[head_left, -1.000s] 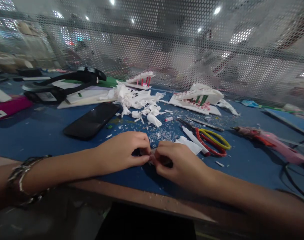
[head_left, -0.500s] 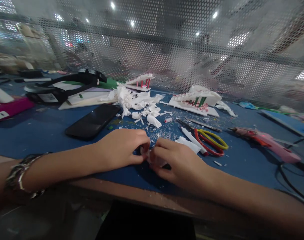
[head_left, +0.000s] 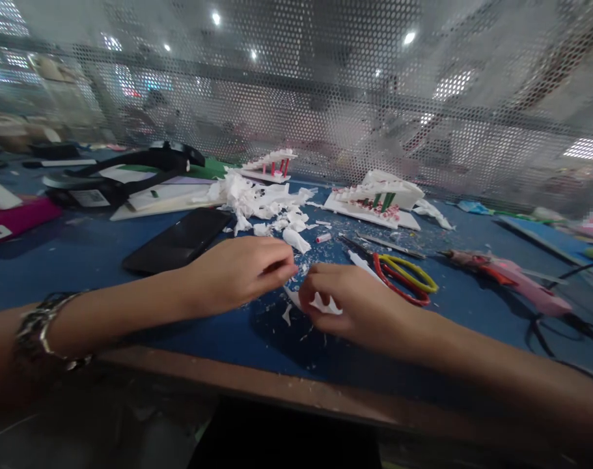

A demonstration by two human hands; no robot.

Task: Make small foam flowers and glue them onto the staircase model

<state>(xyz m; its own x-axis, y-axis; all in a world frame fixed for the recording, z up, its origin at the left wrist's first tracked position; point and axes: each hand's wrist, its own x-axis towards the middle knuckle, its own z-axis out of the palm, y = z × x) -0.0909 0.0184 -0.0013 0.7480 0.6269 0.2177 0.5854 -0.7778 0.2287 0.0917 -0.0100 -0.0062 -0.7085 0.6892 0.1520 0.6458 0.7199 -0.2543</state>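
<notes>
Above the near part of the blue surface [head_left: 81,260], the right hand [head_left: 362,296] curls its fingers around a thin, ragged white paper-like piece [head_left: 328,304]; the left hand [head_left: 242,270], just beside it, has thumb and fingertips drawn close together, and whether they pinch anything cannot be told. Beyond lie crumpled, torn white scraps [head_left: 242,195], a smooth black phone [head_left: 179,241] and a stepped white model [head_left: 398,191] with green posts [head_left: 387,202] on a flat slab [head_left: 345,207].
</notes>
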